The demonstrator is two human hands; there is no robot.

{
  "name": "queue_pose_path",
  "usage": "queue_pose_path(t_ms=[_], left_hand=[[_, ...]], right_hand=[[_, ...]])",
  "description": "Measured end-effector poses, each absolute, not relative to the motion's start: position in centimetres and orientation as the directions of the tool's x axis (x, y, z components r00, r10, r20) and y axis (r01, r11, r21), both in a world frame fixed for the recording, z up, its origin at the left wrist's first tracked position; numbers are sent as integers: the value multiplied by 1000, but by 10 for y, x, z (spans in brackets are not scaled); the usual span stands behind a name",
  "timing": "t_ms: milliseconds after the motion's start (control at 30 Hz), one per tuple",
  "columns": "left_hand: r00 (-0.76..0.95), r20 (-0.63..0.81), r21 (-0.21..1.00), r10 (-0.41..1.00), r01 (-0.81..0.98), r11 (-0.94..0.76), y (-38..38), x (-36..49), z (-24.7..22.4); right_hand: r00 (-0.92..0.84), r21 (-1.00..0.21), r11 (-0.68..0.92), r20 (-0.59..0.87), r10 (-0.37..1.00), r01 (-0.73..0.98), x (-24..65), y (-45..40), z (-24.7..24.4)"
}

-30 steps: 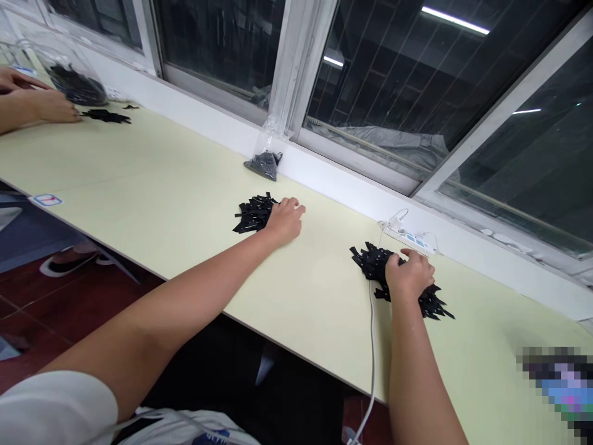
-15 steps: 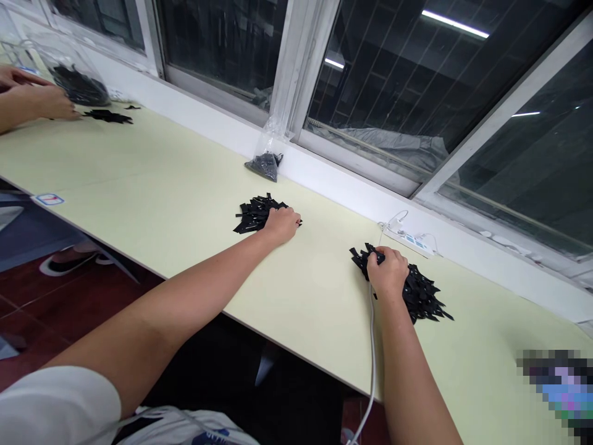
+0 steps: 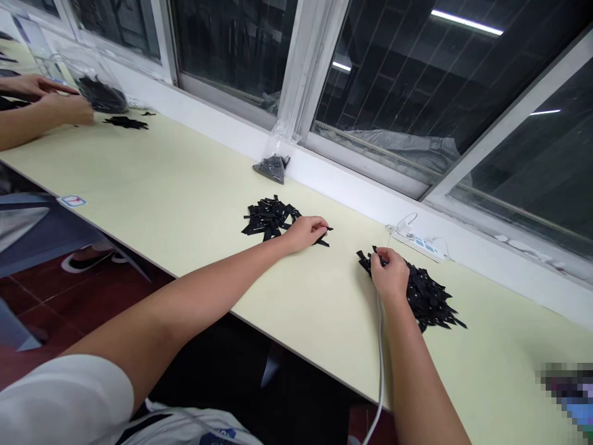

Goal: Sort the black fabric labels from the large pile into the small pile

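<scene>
Two heaps of short black strips lie on the pale yellow table (image 3: 185,179). My left hand (image 3: 306,233) is just right of the smaller heap (image 3: 266,216), its fingers closed on black strips whose ends stick out past the fingertips. At the left edge of the larger heap (image 3: 428,296), my right hand (image 3: 390,272) has its thumb and fingers pinched together on black strips. Some strips show beyond its fingertips. The palms and the inner parts of both grips are hidden.
A clear bag of black pieces (image 3: 273,168) stands by the wall. A power strip (image 3: 417,242) lies at the back, and a white cable (image 3: 380,352) runs beside my right forearm. Another person's hands (image 3: 60,105) are at far left, near a larger bag (image 3: 104,93).
My left hand has moved right, off the smaller heap, with black strips in its fingers. My right hand stays at the larger heap. The view has shifted slightly.
</scene>
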State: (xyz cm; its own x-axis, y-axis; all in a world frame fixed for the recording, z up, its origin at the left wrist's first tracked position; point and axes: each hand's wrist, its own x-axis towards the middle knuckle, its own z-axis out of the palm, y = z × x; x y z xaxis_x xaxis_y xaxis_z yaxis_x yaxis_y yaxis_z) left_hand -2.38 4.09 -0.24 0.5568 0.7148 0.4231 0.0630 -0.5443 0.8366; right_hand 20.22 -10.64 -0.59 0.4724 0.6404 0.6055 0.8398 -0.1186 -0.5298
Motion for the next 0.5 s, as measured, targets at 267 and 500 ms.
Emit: queue_pose_path(t_ms=[267,500], left_hand=[[663,267,960,699,-123,-251,12,-10,0],[618,342,939,707,-197,-282,-4,-2,-2]], right_hand=[[336,-883,104,280,899,457,163,-99,-8],[281,-977,107,157,947,184,136,-98,-3]])
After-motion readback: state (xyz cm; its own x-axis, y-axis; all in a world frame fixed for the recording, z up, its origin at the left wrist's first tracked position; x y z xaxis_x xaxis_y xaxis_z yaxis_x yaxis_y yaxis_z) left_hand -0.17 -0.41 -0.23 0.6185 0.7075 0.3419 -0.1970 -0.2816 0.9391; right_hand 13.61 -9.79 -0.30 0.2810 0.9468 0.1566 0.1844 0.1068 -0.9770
